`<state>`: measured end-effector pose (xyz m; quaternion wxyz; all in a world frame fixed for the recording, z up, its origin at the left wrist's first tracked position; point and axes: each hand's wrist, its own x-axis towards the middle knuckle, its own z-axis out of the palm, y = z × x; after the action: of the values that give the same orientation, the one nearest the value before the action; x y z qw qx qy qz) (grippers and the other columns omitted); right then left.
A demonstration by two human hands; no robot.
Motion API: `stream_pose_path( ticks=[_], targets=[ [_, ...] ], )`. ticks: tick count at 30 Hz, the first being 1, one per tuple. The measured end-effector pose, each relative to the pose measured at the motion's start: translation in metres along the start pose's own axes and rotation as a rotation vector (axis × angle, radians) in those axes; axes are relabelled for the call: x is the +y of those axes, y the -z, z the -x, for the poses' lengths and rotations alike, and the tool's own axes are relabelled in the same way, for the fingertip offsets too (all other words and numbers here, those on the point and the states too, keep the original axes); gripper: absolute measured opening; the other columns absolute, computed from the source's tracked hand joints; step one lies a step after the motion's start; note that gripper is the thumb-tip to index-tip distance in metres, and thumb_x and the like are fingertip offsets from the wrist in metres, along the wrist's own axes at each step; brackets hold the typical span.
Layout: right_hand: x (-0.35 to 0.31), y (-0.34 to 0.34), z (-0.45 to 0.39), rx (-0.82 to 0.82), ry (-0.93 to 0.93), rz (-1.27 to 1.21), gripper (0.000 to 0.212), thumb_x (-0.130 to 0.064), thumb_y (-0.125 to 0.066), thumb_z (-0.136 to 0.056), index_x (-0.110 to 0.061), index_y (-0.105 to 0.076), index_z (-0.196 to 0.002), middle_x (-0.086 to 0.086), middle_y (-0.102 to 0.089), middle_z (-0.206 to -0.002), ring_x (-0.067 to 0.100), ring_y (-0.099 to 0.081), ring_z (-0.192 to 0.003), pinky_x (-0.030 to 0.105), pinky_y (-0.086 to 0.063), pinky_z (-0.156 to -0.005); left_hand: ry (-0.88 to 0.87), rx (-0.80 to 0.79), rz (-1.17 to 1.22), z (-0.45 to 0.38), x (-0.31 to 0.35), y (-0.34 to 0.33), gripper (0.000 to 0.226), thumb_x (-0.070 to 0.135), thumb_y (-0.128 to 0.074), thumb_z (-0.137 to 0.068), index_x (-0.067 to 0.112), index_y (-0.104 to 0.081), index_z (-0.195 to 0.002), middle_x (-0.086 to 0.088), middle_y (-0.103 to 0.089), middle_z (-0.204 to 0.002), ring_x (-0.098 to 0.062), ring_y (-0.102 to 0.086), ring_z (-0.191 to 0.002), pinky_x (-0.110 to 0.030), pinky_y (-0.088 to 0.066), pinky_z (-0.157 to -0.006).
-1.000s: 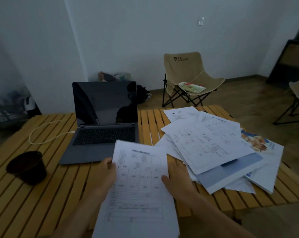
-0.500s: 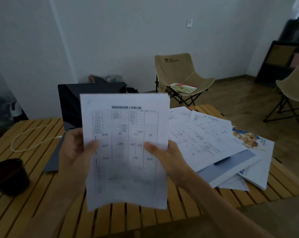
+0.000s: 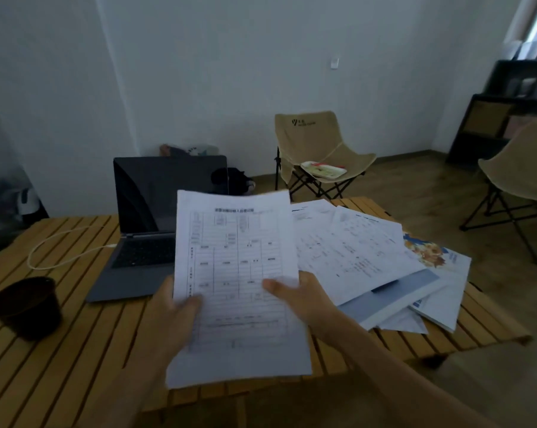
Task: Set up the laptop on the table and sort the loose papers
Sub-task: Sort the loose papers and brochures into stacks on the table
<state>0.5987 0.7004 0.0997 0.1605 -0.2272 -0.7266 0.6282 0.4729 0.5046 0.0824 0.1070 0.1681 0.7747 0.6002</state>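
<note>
I hold a printed form sheet [image 3: 236,273] upright above the slatted wooden table [image 3: 76,350]. My left hand [image 3: 174,316] pinches its left edge with the thumb on the front. My right hand [image 3: 301,299] grips its right edge the same way. A grey laptop [image 3: 143,227] stands open behind the sheet, its screen dark. A white cable [image 3: 60,254] is plugged into its left side. A spread heap of loose papers [image 3: 353,248] lies to the right, over a blue-edged folder [image 3: 393,291] and a colourful brochure [image 3: 437,257].
A dark cup [image 3: 25,307] stands at the table's left. Behind the table is a beige folding chair [image 3: 316,143] with a booklet on its seat; a second chair [image 3: 520,171] stands at the right. Dark shelving [image 3: 508,115] fills the far right corner.
I lifted the form sheet off the table and raised it upright in both hands. In the last half second it shifted right, so the laptop's left half shows again.
</note>
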Motion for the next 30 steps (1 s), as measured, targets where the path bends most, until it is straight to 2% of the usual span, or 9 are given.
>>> stream_pose_path(
  ticks=[2,4,6,9,13,19,24,27,30],
  targets=[
    [0.015,0.011,-0.013,0.042,-0.052,0.169,0.008,-0.028,-0.071,-0.091,-0.021,-0.072,-0.094,-0.007,-0.076,-0.089,0.013,-0.073,-0.081,0.028,-0.062,-0.073,0.056,-0.001,-0.138,-0.003,-0.020,-0.005,0.037,0.015,-0.064,-0.091,0.029,-0.052,-0.123,0.003,-0.066,-0.107,-0.022,-0.065,-0.099,-0.048,-0.057,-0.083],
    [0.035,0.029,-0.030,0.190,-0.049,0.490,0.008,-0.025,-0.067,-0.092,-0.019,-0.069,-0.097,-0.005,-0.071,-0.090,0.017,-0.069,-0.084,0.026,-0.058,-0.070,0.100,-0.015,-0.182,-0.009,-0.037,-0.009,0.043,0.018,-0.063,-0.091,0.031,-0.049,-0.129,0.001,-0.065,-0.112,-0.023,-0.064,-0.101,-0.050,-0.055,-0.088],
    [0.048,0.054,-0.042,0.299,-0.034,0.797,0.021,-0.027,-0.062,-0.093,-0.019,-0.063,-0.113,0.000,-0.066,-0.111,0.021,-0.061,-0.105,0.032,-0.053,-0.087,0.129,-0.031,-0.172,-0.013,-0.044,-0.010,0.044,0.016,-0.061,-0.094,0.029,-0.048,-0.134,-0.001,-0.063,-0.119,-0.025,-0.061,-0.107,-0.050,-0.052,-0.094],
    [0.058,0.084,-0.053,0.231,-0.160,1.183,0.053,-0.041,-0.060,-0.091,-0.015,-0.045,-0.135,0.010,-0.046,-0.137,0.030,-0.041,-0.129,0.043,-0.038,-0.105,0.148,-0.064,-0.183,-0.012,-0.045,-0.007,0.045,0.014,-0.058,-0.096,0.022,-0.047,-0.140,-0.004,-0.060,-0.125,-0.025,-0.059,-0.109,-0.050,-0.049,-0.097],
    [0.066,0.102,-0.058,0.088,-0.235,1.301,0.064,-0.059,-0.055,-0.090,-0.012,-0.045,-0.132,0.014,-0.046,-0.137,0.034,-0.041,-0.129,0.046,-0.039,-0.105,0.172,-0.105,-0.235,-0.015,-0.049,0.000,0.047,0.016,-0.058,-0.096,0.023,-0.046,-0.141,-0.007,-0.061,-0.127,-0.025,-0.060,-0.109,-0.051,-0.050,-0.097],
    [0.070,0.107,-0.050,0.064,-0.082,1.460,0.037,-0.043,-0.040,-0.099,-0.015,-0.045,-0.124,0.009,-0.054,-0.124,0.028,-0.050,-0.116,0.041,-0.043,-0.094,0.150,-0.135,-0.243,-0.006,-0.038,-0.003,0.046,0.011,-0.053,-0.099,0.019,-0.043,-0.143,-0.007,-0.059,-0.129,-0.018,-0.054,-0.102,-0.035,-0.045,-0.089],
    [0.064,0.106,-0.052,0.131,0.004,1.548,0.035,-0.024,-0.044,-0.099,-0.017,-0.039,-0.133,0.006,-0.061,-0.115,0.025,-0.057,-0.105,0.035,-0.044,-0.079,0.125,-0.117,-0.257,-0.006,-0.032,-0.013,0.041,0.005,-0.053,-0.098,0.012,-0.047,-0.138,-0.011,-0.059,-0.131,-0.016,-0.051,-0.099,-0.030,-0.042,-0.081],
    [0.062,0.120,-0.057,0.212,0.011,1.538,0.039,-0.013,-0.047,-0.098,-0.020,-0.042,-0.136,0.004,-0.060,-0.121,0.023,-0.056,-0.111,0.034,-0.045,-0.084,0.120,-0.106,-0.280,-0.005,-0.031,-0.014,0.042,0.005,-0.053,-0.098,0.011,-0.047,-0.139,-0.013,-0.059,-0.131,-0.016,-0.050,-0.096,-0.023,-0.040,-0.071],
    [0.069,0.139,-0.059,0.356,0.010,1.421,0.031,-0.014,-0.045,-0.098,-0.023,-0.062,-0.123,0.002,-0.066,-0.120,0.024,-0.058,-0.108,0.036,-0.043,-0.092,0.111,-0.098,-0.297,-0.004,-0.032,-0.011,0.047,0.008,-0.054,-0.098,0.016,-0.044,-0.143,-0.011,-0.057,-0.134,-0.020,-0.052,-0.101,-0.034,-0.043,-0.084]
  ],
)
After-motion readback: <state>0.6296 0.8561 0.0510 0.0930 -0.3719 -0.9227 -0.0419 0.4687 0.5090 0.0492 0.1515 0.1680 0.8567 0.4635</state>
